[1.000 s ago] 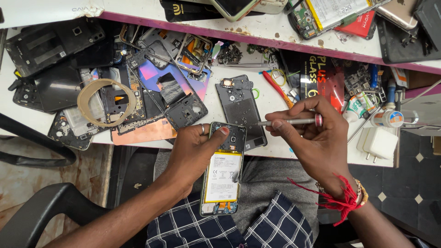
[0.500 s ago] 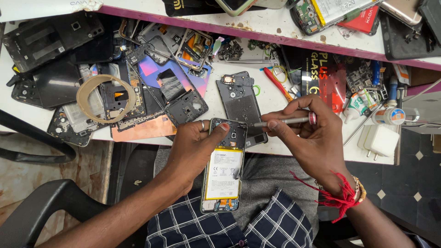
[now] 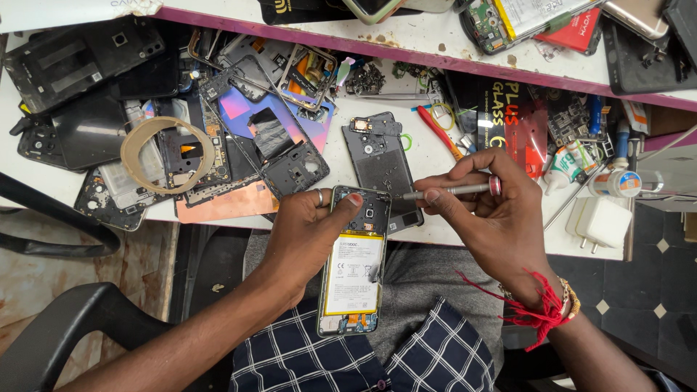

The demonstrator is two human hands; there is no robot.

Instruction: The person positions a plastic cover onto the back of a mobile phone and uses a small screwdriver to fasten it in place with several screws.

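white and cluttered, the bench (image 3: pixel 450 232) runs across the upper part of the view, with a pink-edged shelf (image 3: pixel 435 43) above it. the opened phone (image 3: pixel 354 263) is the landmark: it is held upright over the person's lap, just below the bench edge, its back off so that a white battery (image 3: pixel 353 274) with a yellow border and a dark camera section above it show. the left hand (image 3: pixel 312 236) grips the phone from its left side, fingers wrapped around the frame, with one red-nailed fingertip pressed on the phone's top edge. the right hand (image 3: pixel 501 221) is just right of the phone's top, its fingers pinched on a slim silver screwdriver (image 3: pixel 450 191) with a red end cap; the tip reaches the phone's upper right corner. a red thread is tied at that wrist. directly above the phone lies a dark back cover (image 3: pixel 377 163). up and left of the phone sit a tan tape ring (image 3: pixel 167 154) and a heap of dark phone frames. right of the phone, at the bench edge, is a white charger (image 3: pixel 599 223).
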